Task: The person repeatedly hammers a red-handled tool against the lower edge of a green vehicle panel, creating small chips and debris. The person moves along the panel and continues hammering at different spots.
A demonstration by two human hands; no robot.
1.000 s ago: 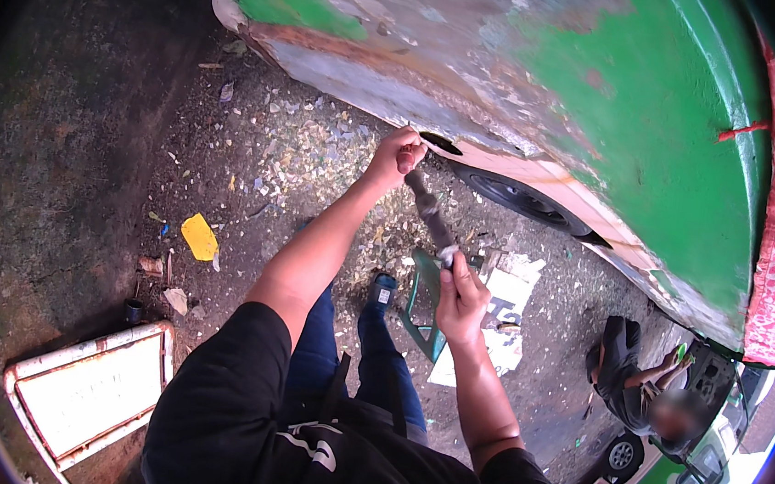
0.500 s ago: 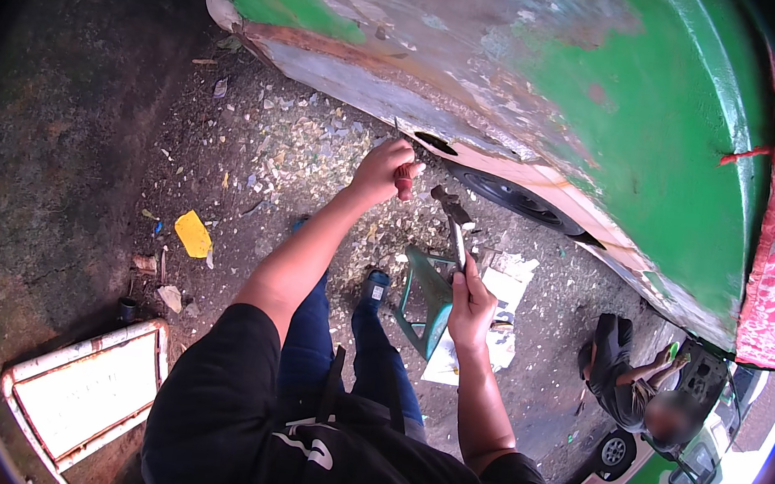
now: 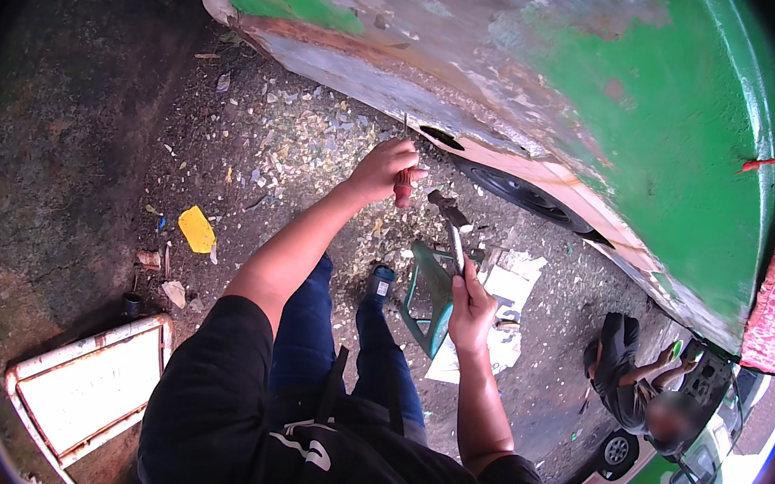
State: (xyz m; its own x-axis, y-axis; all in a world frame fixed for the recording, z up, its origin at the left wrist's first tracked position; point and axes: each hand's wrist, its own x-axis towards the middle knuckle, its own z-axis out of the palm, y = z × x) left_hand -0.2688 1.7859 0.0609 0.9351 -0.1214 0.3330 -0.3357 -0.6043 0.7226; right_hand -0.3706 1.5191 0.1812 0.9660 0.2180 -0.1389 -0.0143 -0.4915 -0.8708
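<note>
My left hand (image 3: pixel 383 170) is closed around a red-handled screwdriver (image 3: pixel 402 191). Its thin metal shaft points away from me, toward the lower edge of a vehicle's body panel (image 3: pixel 364 83); whether the tip touches the metal cannot be made out. In my right hand (image 3: pixel 471 312) is a hammer (image 3: pixel 457 241), gripped by its handle. The hammer's head is raised a little to the right of the screwdriver's handle and apart from it. The panel is worn, with green paint, bare grey patches and rust along its bottom.
Paint flakes litter the ground by the vehicle. A green stool (image 3: pixel 428 301) stands near my right hand beside white paper sheets (image 3: pixel 508 289). A wheel (image 3: pixel 525 197) shows under the body. A framed white panel (image 3: pixel 84 386) lies left; another person (image 3: pixel 629 374) crouches at right.
The view has shifted slightly. Both hands keep their grips, and the screwdriver and hammer stay nearly where they were relative to each other.
</note>
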